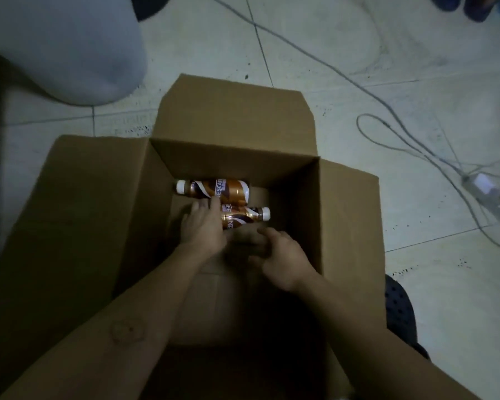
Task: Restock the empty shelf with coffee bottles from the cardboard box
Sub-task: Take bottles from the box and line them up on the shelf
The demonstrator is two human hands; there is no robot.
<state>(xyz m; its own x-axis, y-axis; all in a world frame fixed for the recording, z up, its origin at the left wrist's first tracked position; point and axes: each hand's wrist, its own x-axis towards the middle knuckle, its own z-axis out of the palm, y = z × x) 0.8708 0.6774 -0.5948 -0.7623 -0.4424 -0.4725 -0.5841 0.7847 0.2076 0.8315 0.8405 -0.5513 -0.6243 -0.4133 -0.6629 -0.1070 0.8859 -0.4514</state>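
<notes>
An open cardboard box (295,180) stands on the floor below me, flaps spread. Two brown coffee bottles with white caps lie on their sides at its bottom. The far bottle (214,189) has its cap to the left; the near bottle (244,217) has its cap to the right. My left hand (203,226) is down in the box with fingers apart, lying on the butt end of the near bottle and touching the far one, closed on neither. My right hand (280,255) hovers just right of it, fingers loosely curled, holding nothing. No shelf is in view.
A pale grey rounded object (64,50) stands at the upper left, next to the box. Grey cables (401,131) loop across the tiled floor at right, leading to a power strip (491,192). A dark perforated shoe (399,310) sits by the box's right flap.
</notes>
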